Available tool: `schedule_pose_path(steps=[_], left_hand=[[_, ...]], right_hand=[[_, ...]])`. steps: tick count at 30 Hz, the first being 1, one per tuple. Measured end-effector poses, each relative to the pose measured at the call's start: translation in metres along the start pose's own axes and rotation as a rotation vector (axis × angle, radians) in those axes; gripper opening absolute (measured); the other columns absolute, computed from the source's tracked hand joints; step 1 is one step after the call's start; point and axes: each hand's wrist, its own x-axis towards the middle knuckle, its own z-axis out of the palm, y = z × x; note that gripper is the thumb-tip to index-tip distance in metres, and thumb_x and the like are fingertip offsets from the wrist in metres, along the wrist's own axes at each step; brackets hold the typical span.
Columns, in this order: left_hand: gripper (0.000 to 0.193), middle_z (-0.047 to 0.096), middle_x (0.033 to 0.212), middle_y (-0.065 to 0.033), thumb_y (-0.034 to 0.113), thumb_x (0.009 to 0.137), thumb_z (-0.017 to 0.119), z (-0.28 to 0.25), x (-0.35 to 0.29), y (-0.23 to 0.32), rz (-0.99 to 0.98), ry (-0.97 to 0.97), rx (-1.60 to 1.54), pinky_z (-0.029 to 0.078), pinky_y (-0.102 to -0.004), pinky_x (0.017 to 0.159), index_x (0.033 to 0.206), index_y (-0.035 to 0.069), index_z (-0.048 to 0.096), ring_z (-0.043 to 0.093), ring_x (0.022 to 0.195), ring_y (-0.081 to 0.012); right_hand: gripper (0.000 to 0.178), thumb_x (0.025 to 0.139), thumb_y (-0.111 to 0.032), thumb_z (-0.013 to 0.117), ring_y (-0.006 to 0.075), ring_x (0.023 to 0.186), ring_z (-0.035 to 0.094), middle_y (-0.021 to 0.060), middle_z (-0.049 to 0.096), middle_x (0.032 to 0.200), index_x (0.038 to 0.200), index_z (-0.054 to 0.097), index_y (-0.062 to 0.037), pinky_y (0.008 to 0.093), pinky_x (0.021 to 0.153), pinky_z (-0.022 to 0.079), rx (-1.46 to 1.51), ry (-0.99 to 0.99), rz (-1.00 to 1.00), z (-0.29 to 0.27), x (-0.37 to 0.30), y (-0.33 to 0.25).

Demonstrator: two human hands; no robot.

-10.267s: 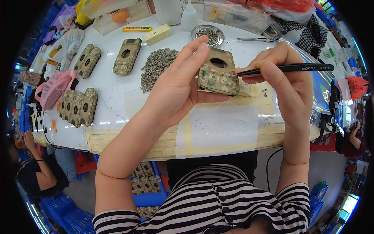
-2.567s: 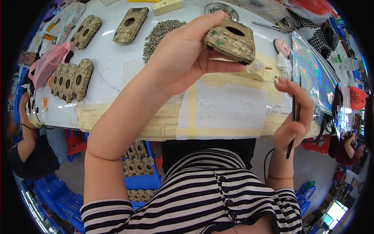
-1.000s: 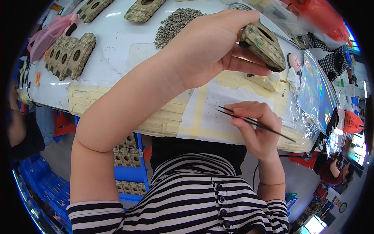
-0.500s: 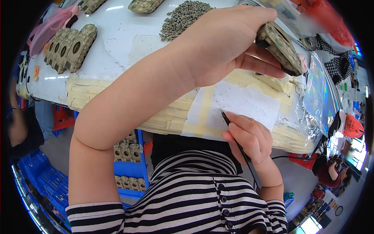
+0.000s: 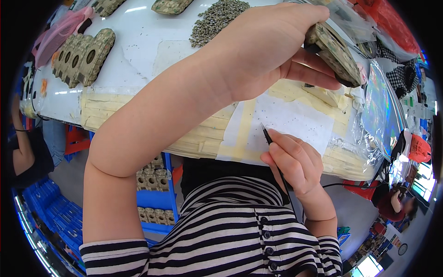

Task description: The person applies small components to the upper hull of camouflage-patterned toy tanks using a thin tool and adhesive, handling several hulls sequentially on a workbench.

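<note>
White worktable (image 5: pixel 138 41) above grey floor (image 5: pixel 69 171) and blue crates (image 5: pixel 50 217).

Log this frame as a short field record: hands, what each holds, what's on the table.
left hand: raised over the table, gripping a camouflage-patterned block
right hand: low at the table's near edge, holding a thin black tool, tip up
table: white top, near edge covered in yellowish tape
on table: pile of small grey parts, row of similar blocks at left

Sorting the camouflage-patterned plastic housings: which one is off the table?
The camouflage housing gripped in the raised left hand; the others lie on the white table.
</note>
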Motion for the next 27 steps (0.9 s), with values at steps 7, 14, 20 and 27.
schedule_pose_path(steps=[7, 14, 20, 27], left_hand=[[0.036, 0.059, 0.100, -0.0105, 0.031, 0.099, 0.036, -0.006, 0.003, -0.001, -0.012, -0.049, -0.044, 0.056, -0.0354, 0.082, 0.112, 0.000, 0.047, 0.063, 0.089, -0.0194], [0.036, 0.059, 0.099, -0.0104, 0.032, 0.099, 0.036, 0.009, -0.001, 0.006, -0.032, 0.080, 0.049, 0.056, -0.0352, 0.082, 0.111, 0.000, 0.047, 0.063, 0.089, -0.0194], [0.036, 0.060, 0.099, -0.0108, 0.032, 0.100, 0.036, 0.009, -0.001, 0.006, -0.036, 0.076, 0.056, 0.056, -0.0348, 0.082, 0.111, -0.001, 0.047, 0.064, 0.089, -0.0194], [0.037, 0.060, 0.100, -0.0113, 0.032, 0.100, 0.035, -0.013, 0.006, 0.002, -0.057, -0.084, -0.080, 0.056, -0.0346, 0.082, 0.111, -0.001, 0.048, 0.064, 0.089, -0.0197]], right_hand=[[0.025, 0.077, -0.014, 0.073, 0.0239, 0.064, 0.065, 0.0179, 0.064, 0.085, 0.085, 0.056, 0.0015, 0.0275, 0.051, 0.053, -0.007, 0.005, -0.006, 0.001, 0.001, 0.000], [0.025, 0.077, -0.014, 0.072, 0.0238, 0.065, 0.066, 0.0177, 0.064, 0.085, 0.086, 0.056, 0.0015, 0.0276, 0.051, 0.053, -0.014, 0.001, -0.004, 0.001, 0.000, 0.000], [0.025, 0.076, -0.014, 0.073, 0.0238, 0.065, 0.065, 0.0180, 0.064, 0.086, 0.087, 0.055, 0.0014, 0.0277, 0.051, 0.053, -0.013, 0.003, -0.008, 0.002, 0.000, 0.001], [0.026, 0.075, -0.013, 0.073, 0.0244, 0.065, 0.066, 0.0183, 0.064, 0.086, 0.087, 0.055, 0.0014, 0.0282, 0.051, 0.053, 0.003, 0.003, -0.003, 0.001, 0.000, 0.000]])
